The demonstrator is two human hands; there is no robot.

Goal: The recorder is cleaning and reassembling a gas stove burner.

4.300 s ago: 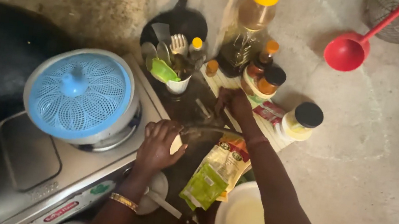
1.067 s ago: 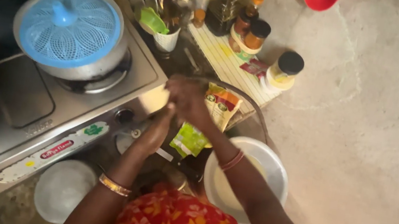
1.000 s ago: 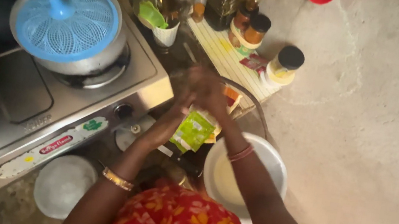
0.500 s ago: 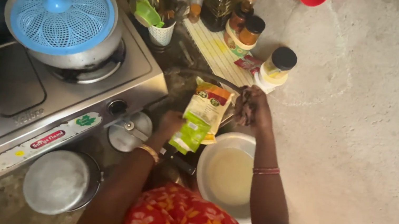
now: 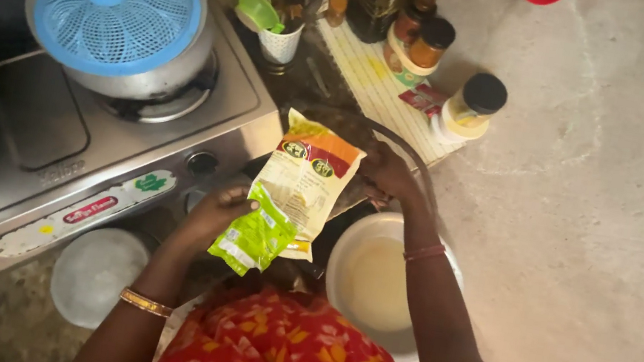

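A flat food packet [image 5: 301,193], green at its lower end and yellow and orange at the top, lies tilted between my hands. My left hand [image 5: 212,213] grips its green lower end. My right hand [image 5: 388,175] holds its upper right corner, over a dark round pan [image 5: 419,164] that the packet mostly hides. Just below my right wrist stands a white bowl [image 5: 354,251] with a pale liquid in it.
A steel gas stove [image 5: 120,149] on the left carries a pot with a blue mesh lid [image 5: 115,9]. A utensil holder [image 5: 280,38], bottles and jars [image 5: 472,103] stand behind on a striped mat. A round white lid [image 5: 96,274] lies on the floor.
A second ago both hands were pressed together above the packet. They have since parted: the left now grips the packet's lower end and the right its top corner.
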